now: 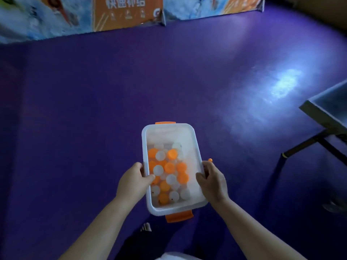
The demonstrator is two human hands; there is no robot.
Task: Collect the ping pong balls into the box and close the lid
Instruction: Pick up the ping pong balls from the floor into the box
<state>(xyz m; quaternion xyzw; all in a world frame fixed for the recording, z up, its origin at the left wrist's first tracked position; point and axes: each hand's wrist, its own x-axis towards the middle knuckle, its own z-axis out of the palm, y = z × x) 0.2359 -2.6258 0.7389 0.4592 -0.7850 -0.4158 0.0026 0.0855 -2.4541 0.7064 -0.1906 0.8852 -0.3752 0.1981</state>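
I hold a clear plastic box [170, 132] with a white rim and orange latches at its near and far ends above the purple floor. Several orange and white ping pong balls [169, 175] lie inside, mostly in the near half. My left hand [134, 182] grips the left long side, thumb over the rim. My right hand [211, 182] grips the right long side. A small orange piece [210, 160] shows just past my right fingertips; what it is I cannot tell. Whether a clear lid covers the box is unclear.
The purple floor [93, 100] spreads all around. Printed barrier boards [127, 14] stand along the far edge. A table corner [326, 109] with a dark leg [300, 147] juts in at the right. My bare foot [146, 227] is below the box.
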